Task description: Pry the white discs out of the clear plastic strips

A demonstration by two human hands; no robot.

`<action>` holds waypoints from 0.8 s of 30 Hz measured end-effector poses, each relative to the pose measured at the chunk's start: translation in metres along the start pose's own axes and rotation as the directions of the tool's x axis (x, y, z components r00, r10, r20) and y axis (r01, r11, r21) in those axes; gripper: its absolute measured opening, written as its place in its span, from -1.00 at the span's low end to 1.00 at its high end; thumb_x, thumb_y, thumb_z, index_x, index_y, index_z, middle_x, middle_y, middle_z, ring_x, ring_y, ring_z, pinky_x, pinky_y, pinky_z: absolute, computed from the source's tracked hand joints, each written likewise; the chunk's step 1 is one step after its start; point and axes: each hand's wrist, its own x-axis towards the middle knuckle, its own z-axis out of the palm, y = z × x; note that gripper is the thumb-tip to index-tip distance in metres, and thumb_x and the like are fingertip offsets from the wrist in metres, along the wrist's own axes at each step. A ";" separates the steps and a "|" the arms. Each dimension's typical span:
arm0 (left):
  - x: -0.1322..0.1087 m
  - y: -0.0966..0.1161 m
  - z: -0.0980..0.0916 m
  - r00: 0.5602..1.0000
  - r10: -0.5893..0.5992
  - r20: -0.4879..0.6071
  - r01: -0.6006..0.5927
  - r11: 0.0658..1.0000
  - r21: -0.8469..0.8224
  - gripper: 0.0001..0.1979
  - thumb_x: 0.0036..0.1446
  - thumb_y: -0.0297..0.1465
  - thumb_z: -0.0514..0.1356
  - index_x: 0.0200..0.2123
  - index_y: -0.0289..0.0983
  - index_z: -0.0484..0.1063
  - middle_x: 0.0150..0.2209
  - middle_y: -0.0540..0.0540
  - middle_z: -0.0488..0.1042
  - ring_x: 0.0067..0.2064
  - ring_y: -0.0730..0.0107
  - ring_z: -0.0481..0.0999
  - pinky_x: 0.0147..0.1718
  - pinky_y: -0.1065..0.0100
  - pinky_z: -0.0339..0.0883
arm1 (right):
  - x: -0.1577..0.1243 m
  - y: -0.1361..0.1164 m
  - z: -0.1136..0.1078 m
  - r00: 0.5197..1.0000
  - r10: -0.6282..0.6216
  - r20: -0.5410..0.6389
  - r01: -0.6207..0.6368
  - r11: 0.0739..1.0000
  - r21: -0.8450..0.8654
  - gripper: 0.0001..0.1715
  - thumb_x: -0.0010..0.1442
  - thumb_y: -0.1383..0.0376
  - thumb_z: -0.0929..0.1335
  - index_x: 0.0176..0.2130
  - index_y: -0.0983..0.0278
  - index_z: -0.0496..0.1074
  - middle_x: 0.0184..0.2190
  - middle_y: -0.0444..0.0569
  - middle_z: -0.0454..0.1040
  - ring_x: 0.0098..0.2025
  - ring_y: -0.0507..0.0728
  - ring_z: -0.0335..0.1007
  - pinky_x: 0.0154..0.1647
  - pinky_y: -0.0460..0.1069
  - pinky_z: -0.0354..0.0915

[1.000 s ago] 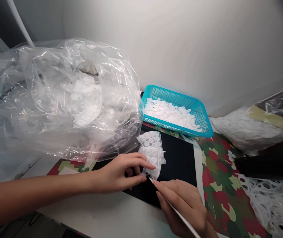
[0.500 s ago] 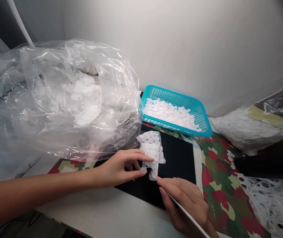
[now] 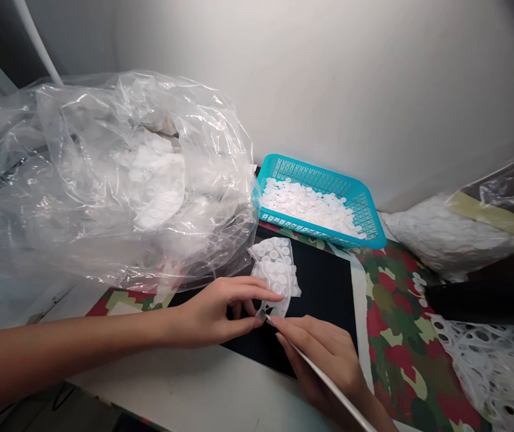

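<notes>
My left hand (image 3: pixel 225 309) has its thumb and fingers closed on the near edge of a translucent white sheet of moulded round pieces (image 3: pixel 279 279). A second such sheet (image 3: pixel 275 247) lies under it, on a black mat (image 3: pixel 324 288). My right hand (image 3: pixel 324 354) grips a long, thin, pale tool (image 3: pixel 329 383). The tool's tip meets the sheet's near corner beside my left thumb; its exact shape is too small to make out.
Behind the mat stands a turquoise basket (image 3: pixel 324 232) with many small white discs. A large clear plastic bag (image 3: pixel 104 180) fills the left. To the right are a filled bag (image 3: pixel 441 234) and a heap of white, holed scrap sheets (image 3: pixel 500 372) on camouflage cloth (image 3: pixel 396 324).
My right hand and the tool have shifted left, bringing the tip close to my left thumb. The upper sheet has turned and bent slightly; my left hand has barely moved.
</notes>
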 end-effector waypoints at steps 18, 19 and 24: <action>0.002 0.014 -0.011 0.974 -0.167 0.154 0.192 0.968 -0.163 -0.67 0.07 -0.49 0.20 -0.05 -0.23 0.45 -0.15 -0.10 0.40 -0.32 0.52 0.41 -0.41 0.55 0.37 | -0.015 0.003 -0.015 0.831 0.463 -0.310 -0.404 0.884 0.235 -0.71 0.24 0.44 0.29 -0.08 0.19 0.46 -0.39 -0.13 0.50 -0.51 -0.02 0.38 -0.49 -0.09 0.34; 0.002 0.018 -0.014 0.961 -0.204 0.190 0.239 0.953 -0.185 -0.67 0.07 -0.47 0.21 -0.05 -0.22 0.45 -0.17 -0.09 0.40 -0.32 0.51 0.41 -0.39 0.53 0.37 | -0.015 0.004 -0.014 0.814 0.488 -0.314 -0.419 0.869 0.264 -0.72 0.25 0.42 0.29 -0.08 0.18 0.46 -0.38 -0.13 0.50 -0.52 -0.02 0.37 -0.50 -0.09 0.33; -0.005 0.042 -0.015 0.869 -0.418 0.263 0.494 0.759 -0.424 -0.60 0.04 -0.39 0.29 -0.01 -0.17 0.42 -0.41 0.02 0.41 -0.40 0.55 0.40 -0.42 0.56 0.29 | -0.013 0.007 -0.011 0.757 0.553 -0.349 -0.441 0.825 0.353 -0.78 0.27 0.37 0.28 -0.11 0.20 0.47 -0.40 -0.13 0.48 -0.53 -0.04 0.35 -0.49 -0.09 0.32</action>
